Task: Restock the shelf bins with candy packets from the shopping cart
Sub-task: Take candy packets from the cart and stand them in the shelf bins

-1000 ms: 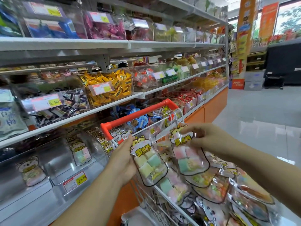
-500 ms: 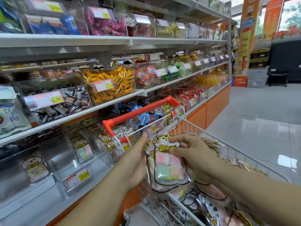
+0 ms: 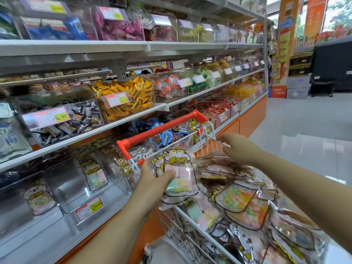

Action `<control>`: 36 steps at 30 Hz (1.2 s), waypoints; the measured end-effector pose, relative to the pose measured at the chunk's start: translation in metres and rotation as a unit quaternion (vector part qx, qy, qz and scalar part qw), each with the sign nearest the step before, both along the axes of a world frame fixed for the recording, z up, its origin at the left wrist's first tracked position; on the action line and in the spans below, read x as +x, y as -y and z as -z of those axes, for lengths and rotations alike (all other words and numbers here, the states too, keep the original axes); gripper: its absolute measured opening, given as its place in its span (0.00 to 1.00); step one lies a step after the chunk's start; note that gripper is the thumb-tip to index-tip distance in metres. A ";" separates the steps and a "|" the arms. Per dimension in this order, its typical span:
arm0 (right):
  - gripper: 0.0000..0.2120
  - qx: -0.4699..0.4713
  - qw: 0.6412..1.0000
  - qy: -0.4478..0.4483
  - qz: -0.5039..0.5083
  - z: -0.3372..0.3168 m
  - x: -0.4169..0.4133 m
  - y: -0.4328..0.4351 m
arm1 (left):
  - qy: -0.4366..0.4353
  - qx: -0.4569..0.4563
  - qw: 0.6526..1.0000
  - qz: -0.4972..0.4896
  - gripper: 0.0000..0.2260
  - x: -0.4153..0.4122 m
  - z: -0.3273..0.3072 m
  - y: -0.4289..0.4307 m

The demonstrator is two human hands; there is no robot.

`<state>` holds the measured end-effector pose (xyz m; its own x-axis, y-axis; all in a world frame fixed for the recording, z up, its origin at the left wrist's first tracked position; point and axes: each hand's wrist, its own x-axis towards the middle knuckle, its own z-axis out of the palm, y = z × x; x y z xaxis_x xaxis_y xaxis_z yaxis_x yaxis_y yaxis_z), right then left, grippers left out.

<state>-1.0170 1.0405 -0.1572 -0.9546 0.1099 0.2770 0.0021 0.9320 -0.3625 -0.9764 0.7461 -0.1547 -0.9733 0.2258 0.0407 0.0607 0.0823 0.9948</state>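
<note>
My left hand (image 3: 154, 180) grips a stack of clear candy packets (image 3: 179, 174) with pastel sweets and a yellow cartoon label, held over the near end of the shopping cart (image 3: 162, 128). My right hand (image 3: 238, 147) hovers open above the heap of similar packets in the cart (image 3: 238, 202), holding nothing. On the lowest shelf to the left, a clear shelf bin (image 3: 82, 187) holds one such packet (image 3: 95, 174) standing upright, and the bin beside it (image 3: 22, 212) holds another packet (image 3: 38, 199).
Shelves of clear candy bins run along the left, among them yellow sweets (image 3: 125, 98) and dark wrappers (image 3: 62, 121). The cart's red handle lies close to the shelf. The tiled aisle floor (image 3: 304, 130) lies to the right, with stacked boxes (image 3: 297, 86) at its far end.
My right hand passed its packet onto the one in my left hand and has let go, lifting away open. The left hand now holds the stacked packets alone.
</note>
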 end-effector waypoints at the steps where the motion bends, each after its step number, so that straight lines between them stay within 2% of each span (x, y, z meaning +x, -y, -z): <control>1: 0.21 0.008 1.000 0.021 0.001 0.002 -0.010 -0.003 | 0.000 0.008 1.000 -0.001 0.44 0.000 0.001 -0.001; 4: 0.21 0.051 0.992 0.117 -0.009 0.007 -0.034 -0.001 | -0.002 0.017 1.000 -0.005 0.42 -0.001 0.005 0.001; 7: 0.10 0.081 0.990 0.118 0.007 0.015 -0.047 0.004 | 0.011 0.000 1.000 -0.008 0.50 0.001 0.001 0.008; 10: 0.09 0.102 0.993 0.064 0.013 0.012 -0.040 0.010 | 0.011 0.005 1.000 -0.021 0.53 -0.001 0.001 0.014; 12: 0.09 0.073 0.997 0.004 -0.009 0.002 -0.029 0.015 | 0.017 0.001 1.000 -0.025 0.53 0.000 0.002 0.016; 15: 0.10 0.003 0.994 -0.104 -0.041 -0.017 -0.006 0.028 | 0.007 -0.004 0.999 -0.038 0.48 0.008 0.002 0.020; 18: 0.10 -0.042 0.982 -0.169 -0.073 -0.032 0.016 0.047 | -0.037 0.001 0.998 -0.046 0.40 0.013 0.005 0.029; 20: 0.09 0.001 0.974 -0.198 -0.105 -0.034 0.034 0.062 | -0.076 -0.039 0.995 -0.047 0.33 0.018 0.005 0.036; 22: 0.07 0.100 0.960 -0.216 -0.148 -0.032 0.056 0.078 | -0.101 -0.083 0.990 -0.047 0.28 0.025 0.003 0.045; 23: 0.08 0.129 0.954 -0.203 -0.179 -0.032 0.068 0.085 | -0.108 -0.096 0.988 -0.049 0.26 0.027 0.002 0.051; 26: 0.12 0.138 0.946 -0.108 -0.274 -0.030 0.102 0.096 | -0.096 -0.126 0.985 -0.066 0.19 0.030 0.004 0.066; 29: 0.04 0.191 0.922 0.045 -0.334 -0.017 0.119 0.102 | -0.073 -0.144 0.983 -0.085 0.17 0.031 0.007 0.068; 30: 0.03 0.202 0.915 0.077 -0.341 -0.011 0.120 0.102 | -0.069 -0.145 0.983 -0.084 0.16 0.033 0.006 0.065; 33: 0.11 0.232 0.914 0.133 -0.306 -0.008 0.113 0.096 | -0.069 -0.156 0.983 -0.073 0.15 0.040 0.005 0.054; 34: 0.14 0.216 0.914 0.158 -0.305 -0.011 0.109 0.093 | -0.070 -0.158 0.983 -0.069 0.15 0.042 0.005 0.050; 36: 0.13 0.131 0.924 0.179 -0.310 -0.020 0.099 0.088 | -0.069 -0.158 0.983 -0.058 0.15 0.044 0.005 0.047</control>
<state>-0.9182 0.9529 -0.1375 -0.8468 -0.5160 -0.1291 -0.4868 0.8496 -0.2028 -0.9326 0.6989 -0.1594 -0.9834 0.1360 0.1202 0.1656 0.4009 0.9010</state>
